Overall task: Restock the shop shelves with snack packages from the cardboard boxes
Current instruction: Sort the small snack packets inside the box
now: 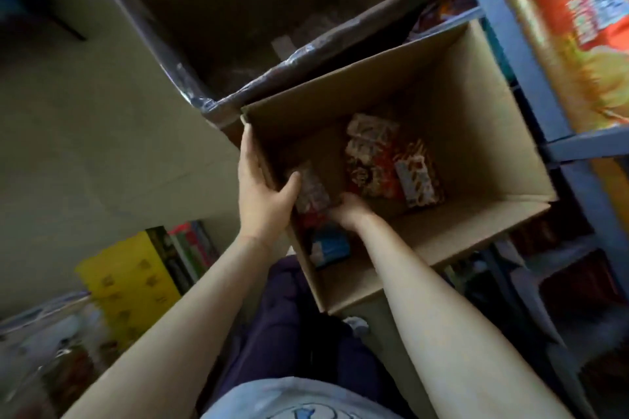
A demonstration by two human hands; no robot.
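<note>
**Clerk:** Item one, open cardboard box, taken as the landmark. Contents?

**Checker:** Few left. One pair of red-and-white snack packages lay on the box floor toward its far side, with a striped packet touching them on the shelf side. A blue packet lay low against the near wall.

**Clerk:** Hands?

**Checker:** The left hand gripped the box's left rim, thumb curled inside the wall, fingers outside. The right hand was deep inside by the near-left corner, at a greyish snack package. Its fingers were hidden under the hand, so I could not tell whether it had closed on that package or only touched it.

**Clerk:** Surroundings?

**Checker:** A second, darker box with a plastic liner stood touching the landmark's far-left wall. The shelf rack ran along its right side, with an orange bag already up on it.

**Clerk:** Handling notes for the pick?

**Checker:** My judgement: the left hand should steady the box so it does not slide or tip. The package looked soft, so take it by the body, not a corner seal, and lift it straight clear of the wall before turning to the rack.
</note>
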